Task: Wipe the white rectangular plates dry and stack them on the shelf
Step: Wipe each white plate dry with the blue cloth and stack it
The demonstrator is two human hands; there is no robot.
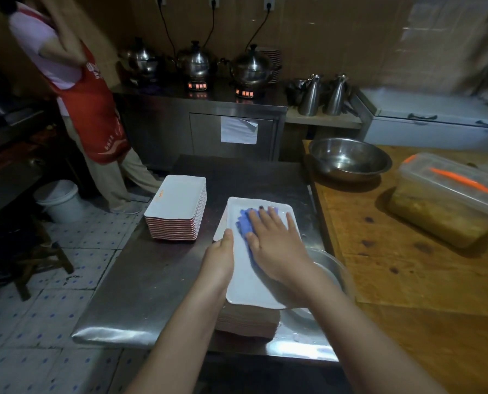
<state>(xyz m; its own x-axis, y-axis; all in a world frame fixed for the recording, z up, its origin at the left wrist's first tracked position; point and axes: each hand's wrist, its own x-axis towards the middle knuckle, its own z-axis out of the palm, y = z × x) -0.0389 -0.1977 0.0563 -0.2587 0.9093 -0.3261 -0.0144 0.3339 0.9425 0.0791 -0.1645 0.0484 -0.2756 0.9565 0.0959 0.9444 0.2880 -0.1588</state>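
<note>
At the centre of the steel table (140, 280) a white rectangular plate (242, 285) is held just above a pinkish stack of plates (248, 319). The left hand (220, 257) grips its nine o'clock edge, thumb on top. The right hand (276, 245) lies flat with fingers spread, pressing a blue cloth (244, 223) onto the plate's face. At ten o'clock from it, well apart, stands a neat pile of white plates (177, 206). At two o'clock a steel bowl (347, 160) sits on the wooden table (407, 280), with a lidded plastic tub (447, 200) at three. At eleven, a person in a red apron (89, 109) stands.
</note>
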